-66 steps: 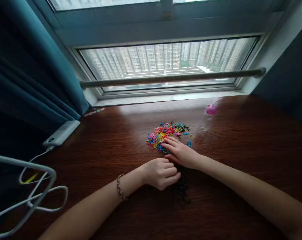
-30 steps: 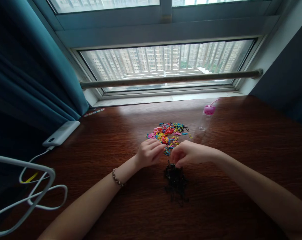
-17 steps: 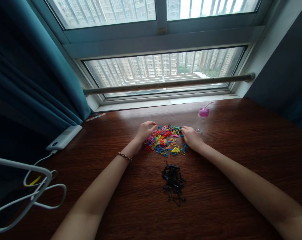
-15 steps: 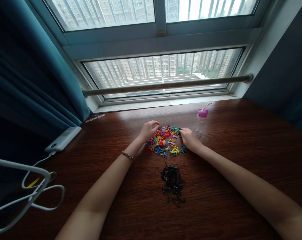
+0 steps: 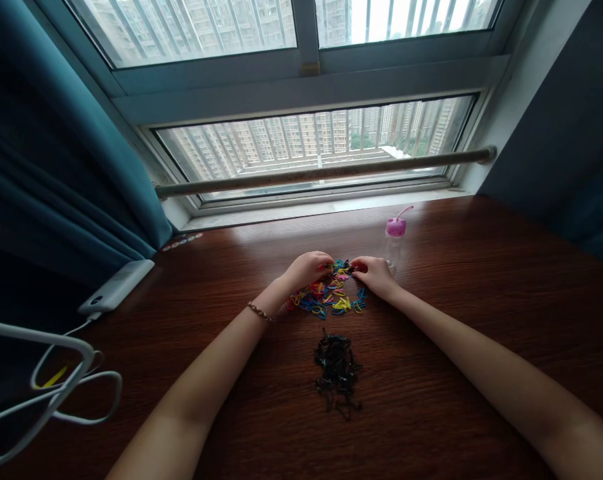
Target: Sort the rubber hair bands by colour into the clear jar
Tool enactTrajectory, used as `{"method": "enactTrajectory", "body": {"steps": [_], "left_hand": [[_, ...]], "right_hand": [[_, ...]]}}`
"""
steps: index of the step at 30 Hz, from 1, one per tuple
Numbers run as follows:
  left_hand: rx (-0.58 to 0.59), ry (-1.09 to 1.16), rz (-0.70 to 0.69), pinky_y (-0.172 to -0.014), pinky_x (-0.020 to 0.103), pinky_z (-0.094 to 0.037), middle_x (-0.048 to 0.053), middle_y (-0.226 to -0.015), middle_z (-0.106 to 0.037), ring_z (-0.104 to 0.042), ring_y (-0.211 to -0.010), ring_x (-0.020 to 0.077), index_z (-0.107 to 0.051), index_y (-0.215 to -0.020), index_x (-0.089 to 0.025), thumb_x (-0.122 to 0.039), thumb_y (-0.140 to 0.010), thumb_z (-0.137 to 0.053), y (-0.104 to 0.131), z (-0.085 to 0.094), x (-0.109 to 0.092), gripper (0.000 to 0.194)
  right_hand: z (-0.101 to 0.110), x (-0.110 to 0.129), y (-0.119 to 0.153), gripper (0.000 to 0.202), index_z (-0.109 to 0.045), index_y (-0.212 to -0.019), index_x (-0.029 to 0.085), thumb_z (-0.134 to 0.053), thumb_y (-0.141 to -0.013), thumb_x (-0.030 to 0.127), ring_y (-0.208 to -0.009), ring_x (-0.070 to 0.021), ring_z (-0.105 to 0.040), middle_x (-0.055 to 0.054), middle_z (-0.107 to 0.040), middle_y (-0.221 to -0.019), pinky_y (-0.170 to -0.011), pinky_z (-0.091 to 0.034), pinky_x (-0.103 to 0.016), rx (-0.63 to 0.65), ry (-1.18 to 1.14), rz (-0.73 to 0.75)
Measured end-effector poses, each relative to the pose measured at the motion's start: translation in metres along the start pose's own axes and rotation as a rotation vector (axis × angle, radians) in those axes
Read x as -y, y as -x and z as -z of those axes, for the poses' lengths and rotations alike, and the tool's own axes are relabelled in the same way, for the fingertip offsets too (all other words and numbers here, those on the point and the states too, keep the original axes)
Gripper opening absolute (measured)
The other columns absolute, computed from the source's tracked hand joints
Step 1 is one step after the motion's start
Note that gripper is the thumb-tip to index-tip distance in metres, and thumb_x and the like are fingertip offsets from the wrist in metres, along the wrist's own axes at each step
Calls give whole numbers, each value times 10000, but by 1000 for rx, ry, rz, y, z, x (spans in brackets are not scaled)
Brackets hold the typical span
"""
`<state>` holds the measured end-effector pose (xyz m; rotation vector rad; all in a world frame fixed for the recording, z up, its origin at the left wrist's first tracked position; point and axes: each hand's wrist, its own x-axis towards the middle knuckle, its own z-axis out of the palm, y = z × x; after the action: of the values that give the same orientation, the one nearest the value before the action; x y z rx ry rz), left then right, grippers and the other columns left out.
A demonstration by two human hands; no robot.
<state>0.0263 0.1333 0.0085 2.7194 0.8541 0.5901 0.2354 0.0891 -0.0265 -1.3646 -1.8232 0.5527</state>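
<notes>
A loose heap of small coloured rubber bands (image 5: 322,297) lies on the brown wooden tabletop. My left hand (image 5: 308,269) reaches over the heap's far left part, its fingers bent together at the bands; what they pinch, if anything, is hidden. At the heap's far right edge my right hand (image 5: 375,275) has thumb and forefinger closed on dark bands, apparently black rubber bands (image 5: 350,267). Nearer to me, apart from the coloured heap, sits a pile of black rubber bands (image 5: 337,367).
Behind my right hand stands a clear bottle with a pink lid (image 5: 396,228). A white power bank (image 5: 117,287) with a white cable lies at left by the blue curtain (image 5: 116,167). A metal rail (image 5: 326,175) runs before the window.
My left hand has moved right, farther over the coloured heap, toward my right hand. The right hand's fingers now pinch at the heap's far edge. The view has shifted slightly.
</notes>
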Motion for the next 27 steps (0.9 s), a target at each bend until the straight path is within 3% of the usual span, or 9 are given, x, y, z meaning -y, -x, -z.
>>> {"method": "enactTrajectory", "body": {"steps": [9, 16, 22, 27], "left_hand": [[-93, 161, 87, -756, 272, -466, 60, -900, -656, -606, -819, 167, -647, -899, -171, -278, -747, -588, 38, 12, 3, 196], [-159, 320, 158, -837, 342, -467, 74, -999, -644, -605, -909, 185, -569, -1056, -153, -202, -709, -587, 38, 12, 8, 351], [-136, 292, 141, -858, 318, -456, 61, -989, -648, -595, -925, 179, -603, -992, -151, -154, -731, -534, 37, 13, 12, 270], [-127, 263, 113, -805, 310, -468, 68, -936, -660, -604, -881, 182, -633, -949, -155, -150, -757, -513, 38, 14, 16, 227]], "right_hand": [[1, 9, 1, 240, -665, -835, 174, -558, -637, 90, -648, -130, -602, -8, -664, -715, -633, -479, -242, 34, -16, -27], [4, 17, 0, 207, -663, -846, 160, -606, -651, 201, -687, -148, -624, -35, -678, -761, -649, -499, -261, 22, -199, -109], [6, 28, 0, 276, -649, -871, 131, -648, -623, 253, -692, -156, -627, -64, -680, -792, -633, -507, -268, 92, -476, -235], [7, 28, 0, 273, -652, -842, 137, -674, -591, 243, -719, -159, -628, -54, -677, -795, -672, -506, -284, 83, -537, -264]]}}
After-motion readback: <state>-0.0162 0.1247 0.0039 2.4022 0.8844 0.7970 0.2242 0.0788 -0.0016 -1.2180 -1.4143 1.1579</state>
